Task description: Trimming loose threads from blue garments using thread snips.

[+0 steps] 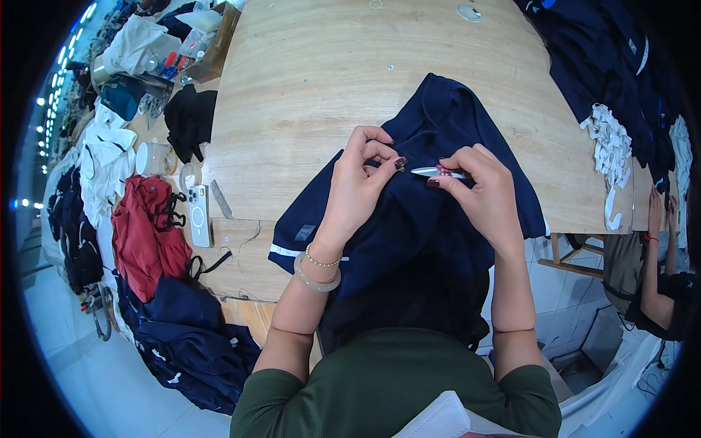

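Note:
A navy blue garment [453,120] with white edging lies across the near side of the table and hangs toward my body. Above its middle, my left hand [369,164] pinches with thumb and forefinger; whatever sits between the fingertips is too small to name. My right hand [478,179] grips a pair of small thread snips [425,172]. Their silver blades point left toward my left fingertips, a short gap apart. The snips' handle is mostly covered by my right fingers.
On the wooden table [307,87], a phone [198,219] and a metal ruler [220,198] lie left. Beside them are a red garment [146,233] and a navy pile [190,350]. White strips [610,146] and dark garments [599,66] lie right, near another person's arms [661,270].

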### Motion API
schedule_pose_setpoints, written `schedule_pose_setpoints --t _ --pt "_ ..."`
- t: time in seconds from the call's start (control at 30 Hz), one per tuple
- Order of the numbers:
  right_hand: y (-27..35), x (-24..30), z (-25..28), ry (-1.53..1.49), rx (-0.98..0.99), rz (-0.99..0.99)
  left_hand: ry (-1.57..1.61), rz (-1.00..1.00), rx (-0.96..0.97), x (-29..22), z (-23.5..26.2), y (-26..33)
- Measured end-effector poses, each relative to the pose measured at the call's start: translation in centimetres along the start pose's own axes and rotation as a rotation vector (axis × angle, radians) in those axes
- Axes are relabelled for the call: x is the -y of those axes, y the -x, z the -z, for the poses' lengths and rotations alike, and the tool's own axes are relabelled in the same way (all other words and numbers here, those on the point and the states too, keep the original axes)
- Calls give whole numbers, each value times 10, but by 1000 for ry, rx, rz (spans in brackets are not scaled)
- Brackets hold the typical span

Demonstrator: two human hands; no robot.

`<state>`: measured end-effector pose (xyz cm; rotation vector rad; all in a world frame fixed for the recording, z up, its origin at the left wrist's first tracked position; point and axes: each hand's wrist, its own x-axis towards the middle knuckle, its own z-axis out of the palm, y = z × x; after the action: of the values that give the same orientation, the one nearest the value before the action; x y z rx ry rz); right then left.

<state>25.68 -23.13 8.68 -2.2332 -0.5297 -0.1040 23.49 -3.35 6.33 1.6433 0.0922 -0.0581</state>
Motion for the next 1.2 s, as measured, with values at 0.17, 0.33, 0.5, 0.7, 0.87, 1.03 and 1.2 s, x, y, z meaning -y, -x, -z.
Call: schedule_pose_setpoints --t 0.17,0.33,0.5,0.7,0.87,1.03,1.2 --pt "-5 4 -4 50 56 15 0 -24 -5 -1 0 0" --pt "-6 5 -8 95 68 47 -5 -21 -35 -1 0 1" --pt "-7 5 -9 119 68 56 -38 -37 -49 -1 0 0" --pt "-7 7 -8 101 67 44 -55 -32 -47 -5 0 0" --pt "-6 7 -7 113 58 53 -35 -33 -48 -4 -1 1" --pt "-6 7 -8 107 58 48 -47 -45 -49 -4 -1 1" --pt "-6 4 -13 93 41 86 -38 -37 -43 -2 0 1"
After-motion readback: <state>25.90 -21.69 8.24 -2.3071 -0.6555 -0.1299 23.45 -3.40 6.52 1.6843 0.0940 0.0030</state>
